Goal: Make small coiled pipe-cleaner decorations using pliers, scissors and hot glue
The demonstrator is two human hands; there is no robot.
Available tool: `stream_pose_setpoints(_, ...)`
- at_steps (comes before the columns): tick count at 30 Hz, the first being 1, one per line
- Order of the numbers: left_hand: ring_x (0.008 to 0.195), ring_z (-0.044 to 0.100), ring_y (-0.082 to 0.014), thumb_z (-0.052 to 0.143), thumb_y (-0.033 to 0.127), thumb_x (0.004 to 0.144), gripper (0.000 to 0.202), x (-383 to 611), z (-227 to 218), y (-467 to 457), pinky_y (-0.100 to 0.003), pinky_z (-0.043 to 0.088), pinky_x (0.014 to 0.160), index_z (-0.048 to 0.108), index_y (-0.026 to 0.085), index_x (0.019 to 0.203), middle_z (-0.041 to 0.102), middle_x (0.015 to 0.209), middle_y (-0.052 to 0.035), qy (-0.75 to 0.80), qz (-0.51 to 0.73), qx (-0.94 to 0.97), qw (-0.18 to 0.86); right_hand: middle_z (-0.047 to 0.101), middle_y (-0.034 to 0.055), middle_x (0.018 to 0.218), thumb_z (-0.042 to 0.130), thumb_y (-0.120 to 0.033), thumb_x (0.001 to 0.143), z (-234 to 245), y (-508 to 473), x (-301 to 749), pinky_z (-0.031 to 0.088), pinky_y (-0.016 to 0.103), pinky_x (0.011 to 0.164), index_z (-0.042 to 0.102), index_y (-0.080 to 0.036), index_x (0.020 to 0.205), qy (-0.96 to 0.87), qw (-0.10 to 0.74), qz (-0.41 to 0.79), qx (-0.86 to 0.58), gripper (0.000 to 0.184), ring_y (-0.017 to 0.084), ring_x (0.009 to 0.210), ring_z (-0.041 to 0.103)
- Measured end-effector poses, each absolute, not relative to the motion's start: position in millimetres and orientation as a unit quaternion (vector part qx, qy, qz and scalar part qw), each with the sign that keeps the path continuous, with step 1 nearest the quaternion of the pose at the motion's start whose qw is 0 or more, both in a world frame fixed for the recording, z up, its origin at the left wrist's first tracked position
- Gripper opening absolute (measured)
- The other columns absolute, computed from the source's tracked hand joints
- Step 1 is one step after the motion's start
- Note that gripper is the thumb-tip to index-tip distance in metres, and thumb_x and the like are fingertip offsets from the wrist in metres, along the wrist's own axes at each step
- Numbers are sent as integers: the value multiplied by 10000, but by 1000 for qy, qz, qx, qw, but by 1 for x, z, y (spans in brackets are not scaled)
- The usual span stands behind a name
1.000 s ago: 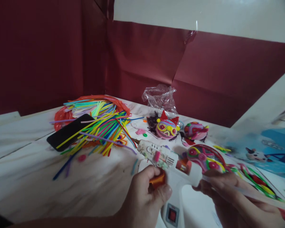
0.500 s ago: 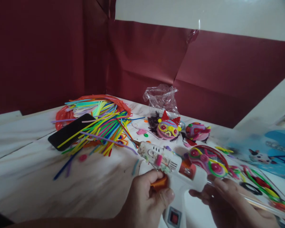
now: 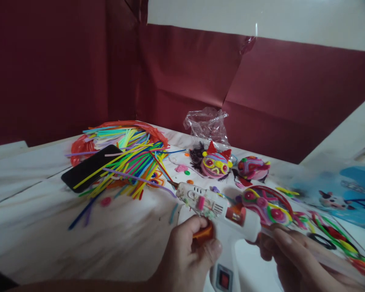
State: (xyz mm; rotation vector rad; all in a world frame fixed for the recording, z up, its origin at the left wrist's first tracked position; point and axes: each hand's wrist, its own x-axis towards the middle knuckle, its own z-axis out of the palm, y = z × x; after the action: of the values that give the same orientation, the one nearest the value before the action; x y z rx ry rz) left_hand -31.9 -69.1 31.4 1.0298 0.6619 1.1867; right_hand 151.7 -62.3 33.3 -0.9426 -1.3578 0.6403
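My left hand (image 3: 188,247) is closed around the handle and orange trigger of a white hot glue gun (image 3: 246,225), whose nozzle points to the left. A red switch shows low on its handle. At the gun's back end, my right hand (image 3: 298,251) pinches a long translucent glue stick (image 3: 331,263) that runs into the gun. Just behind the gun lies a decorated piece (image 3: 264,205) of coiled pipe cleaners with pink round eyes. Farther back sit a colourful face ornament (image 3: 215,164) with red ears and a second striped ornament (image 3: 252,168).
A large heap of pipe cleaners (image 3: 134,162) spreads over the left of the marbled table (image 3: 109,251), partly over a black phone (image 3: 91,168). A crumpled clear plastic bag (image 3: 207,125) stands at the back. On the right are a black ring (image 3: 322,241) and a blue printed package (image 3: 346,194).
The glue gun has shifted slightly left with my left hand. My right hand has moved a little left too, still on the glue stick. The ornaments and the heap stay put.
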Motion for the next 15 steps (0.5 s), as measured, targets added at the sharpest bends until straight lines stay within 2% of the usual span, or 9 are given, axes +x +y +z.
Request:
stream_pose_setpoints(5,830,564,-212,618,306,712,263,-33,27,-68,-281,417,728,580,118,892,631,845,-81,303,510,466,657,510,46,553,634,-383,757,42,-60,152,487,161,537,578,-135,526,-587,572,362,-445,343,110,545,509)
stream_pose_setpoints(10,767,541,-190,616,308,710,246,-32,21,-67,-283,406,700,571,125,867,597,810,-65,299,511,472,654,428,30,494,634,-441,737,38,-61,149,502,208,532,520,-128,458,-551,579,361,-480,434,103,495,449)
stream_pose_setpoints(15,755,534,-185,619,363,717,284,-30,16,-65,-281,414,697,559,129,865,579,798,-58,299,515,473,649,439,39,504,647,-438,722,32,-61,152,517,228,555,522,-121,459,-550,582,350,-486,430,124,530,480)
